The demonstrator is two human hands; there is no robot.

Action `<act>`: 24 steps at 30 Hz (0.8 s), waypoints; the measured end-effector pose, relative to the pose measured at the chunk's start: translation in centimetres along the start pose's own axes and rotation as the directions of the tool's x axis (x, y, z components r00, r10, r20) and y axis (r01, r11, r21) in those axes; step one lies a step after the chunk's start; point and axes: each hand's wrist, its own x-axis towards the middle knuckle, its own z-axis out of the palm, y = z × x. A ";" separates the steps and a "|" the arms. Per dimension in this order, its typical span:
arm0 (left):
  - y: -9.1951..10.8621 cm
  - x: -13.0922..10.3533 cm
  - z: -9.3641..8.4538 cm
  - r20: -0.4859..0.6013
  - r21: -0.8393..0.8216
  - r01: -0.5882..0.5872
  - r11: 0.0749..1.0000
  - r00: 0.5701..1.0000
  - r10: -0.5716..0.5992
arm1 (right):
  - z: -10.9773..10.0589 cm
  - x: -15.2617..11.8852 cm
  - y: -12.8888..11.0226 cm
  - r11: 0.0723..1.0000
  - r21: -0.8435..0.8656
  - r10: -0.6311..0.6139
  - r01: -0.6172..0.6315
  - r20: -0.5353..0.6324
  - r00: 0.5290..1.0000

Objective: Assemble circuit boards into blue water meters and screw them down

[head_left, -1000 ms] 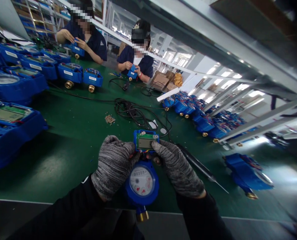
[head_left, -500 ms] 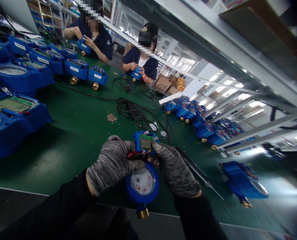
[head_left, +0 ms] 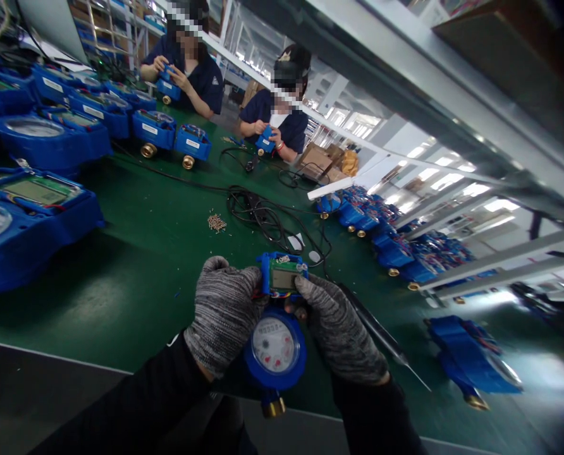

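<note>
A blue water meter (head_left: pixel 275 351) with a round dial and a brass fitting lies in front of me at the table's near edge. On its far part sits a green circuit board with a grey display (head_left: pixel 283 279), and coloured wires run below it. My left hand (head_left: pixel 227 313), in a grey knit glove, is closed at the board's left side by the wires; its fingertips are partly hidden. My right hand (head_left: pixel 341 325), gloved too, grips the meter's right side, its thumb on the display's edge. Beside that hand lies a dark screwdriver-like tool (head_left: pixel 381 332) with a thin shaft.
Several blue meters (head_left: pixel 49 136) crowd the left side, and more (head_left: pixel 424 253) stand at the right. A single meter (head_left: pixel 474 360) lies far right. A small screw pile (head_left: pixel 216 222) and black cables (head_left: pixel 258 212) are mid-table. Two co-workers (head_left: pixel 282 120) handle meters across the green table (head_left: pixel 153 253).
My left hand's thumb has drawn back from the dial's top, and the fingers have closed up near the wires. My right hand keeps its hold. The whole view has shifted slightly.
</note>
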 end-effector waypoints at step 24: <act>1.1 -1.2 0.5 -0.168 -0.286 0.031 0.958 0.982 -0.082 | -1.9 1.9 0.6 0.959 0.172 0.185 -0.224 0.216 0.959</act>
